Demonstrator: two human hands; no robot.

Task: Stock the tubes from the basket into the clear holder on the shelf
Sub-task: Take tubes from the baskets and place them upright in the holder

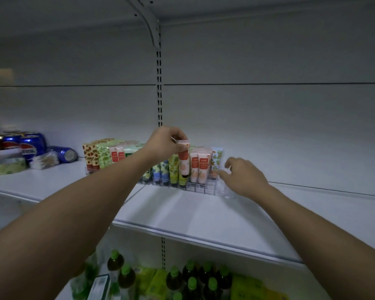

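Tube pinched by crimped top in left hand, hung cap-down for slotting; right hand, fingers loosely spread, steadying clear holder beside fingertips.

Holder clear glossy plastic; shelf smooth matt white; cans shiny metal.

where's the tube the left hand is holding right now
In the head view the peach tube hangs cap-down near frame centre, pinched at its top by the left hand, just over the clear holder and left of two matching tubes.
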